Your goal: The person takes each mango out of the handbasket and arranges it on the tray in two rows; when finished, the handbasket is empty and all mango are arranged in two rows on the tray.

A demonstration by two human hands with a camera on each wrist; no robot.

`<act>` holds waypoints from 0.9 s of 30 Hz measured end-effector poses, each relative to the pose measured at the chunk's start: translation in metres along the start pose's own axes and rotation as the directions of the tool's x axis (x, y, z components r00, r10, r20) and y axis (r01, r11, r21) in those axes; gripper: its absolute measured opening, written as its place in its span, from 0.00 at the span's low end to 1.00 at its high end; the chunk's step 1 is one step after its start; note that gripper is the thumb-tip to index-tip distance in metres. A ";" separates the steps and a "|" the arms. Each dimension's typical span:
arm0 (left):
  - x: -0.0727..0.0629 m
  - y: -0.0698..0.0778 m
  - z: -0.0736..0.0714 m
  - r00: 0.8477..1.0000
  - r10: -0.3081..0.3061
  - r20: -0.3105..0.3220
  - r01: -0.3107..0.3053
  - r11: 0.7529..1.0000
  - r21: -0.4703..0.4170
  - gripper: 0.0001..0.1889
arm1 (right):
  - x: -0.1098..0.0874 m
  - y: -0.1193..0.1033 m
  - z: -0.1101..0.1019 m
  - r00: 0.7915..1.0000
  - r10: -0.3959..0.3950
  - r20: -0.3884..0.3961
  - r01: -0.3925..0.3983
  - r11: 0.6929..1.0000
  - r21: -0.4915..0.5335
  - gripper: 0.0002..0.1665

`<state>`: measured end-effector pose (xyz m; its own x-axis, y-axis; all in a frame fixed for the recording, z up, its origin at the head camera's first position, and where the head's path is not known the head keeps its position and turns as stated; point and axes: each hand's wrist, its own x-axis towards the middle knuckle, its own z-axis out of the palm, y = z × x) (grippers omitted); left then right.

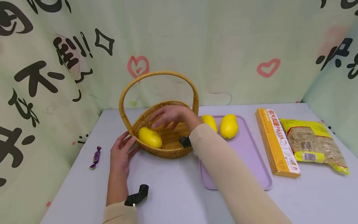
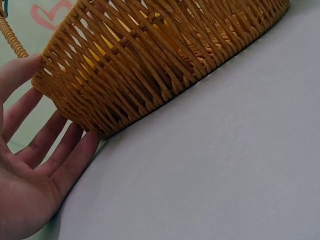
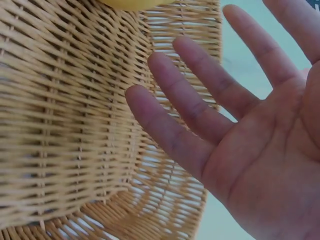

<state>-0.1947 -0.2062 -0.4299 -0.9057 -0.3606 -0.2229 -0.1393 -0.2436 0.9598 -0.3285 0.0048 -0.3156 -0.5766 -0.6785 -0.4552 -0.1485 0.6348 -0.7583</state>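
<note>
A wicker basket (image 1: 173, 153) with a tall arched handle stands on the table. Inside it, at the left, lies a smooth yellow lemon-like fruit (image 1: 150, 137). My left hand (image 1: 121, 152) touches the basket's left side, its thumb at the rim and its spread fingers (image 2: 75, 162) against the outer weave. Over the basket's opening hovers my right hand (image 1: 174, 116), palm down and holding nothing. The right wrist view shows its fingers (image 3: 170, 100) spread apart, with the weave behind them. Two more yellow fruits (image 1: 228, 126) sit on a lilac tray (image 1: 237, 168), one partly hidden by the right sleeve.
Right of the tray lies an orange and white pasta box (image 1: 278, 143). Beside it is a yellow-edged clear bag (image 1: 314, 143) of brownish food. A purple wrapped candy (image 1: 96, 158) lies near the table's left edge. Printed curtains (image 1: 223, 62) hang behind and at both sides.
</note>
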 end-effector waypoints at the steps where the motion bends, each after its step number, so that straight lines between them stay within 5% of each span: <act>1: 0.000 0.000 0.000 1.000 0.002 0.000 -0.002 1.000 -0.002 0.30 | 0.002 0.000 0.001 1.000 -0.004 0.008 0.004 1.000 -0.003 0.33; 14: 0.001 -0.002 -0.001 1.000 0.003 -0.003 -0.003 1.000 0.007 0.31 | 0.024 -0.011 0.013 0.997 0.006 0.074 -0.002 0.998 -0.061 0.31; 27: -0.001 0.000 0.000 1.000 0.012 0.008 -0.012 1.000 -0.028 0.28 | 0.029 -0.007 0.017 0.989 0.052 0.142 -0.053 0.999 0.004 0.31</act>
<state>-0.1940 -0.2062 -0.4295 -0.9104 -0.3563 -0.2102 -0.1173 -0.2648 0.9571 -0.3299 -0.0257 -0.3314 -0.4639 -0.6903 -0.5552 -0.1142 0.6681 -0.7352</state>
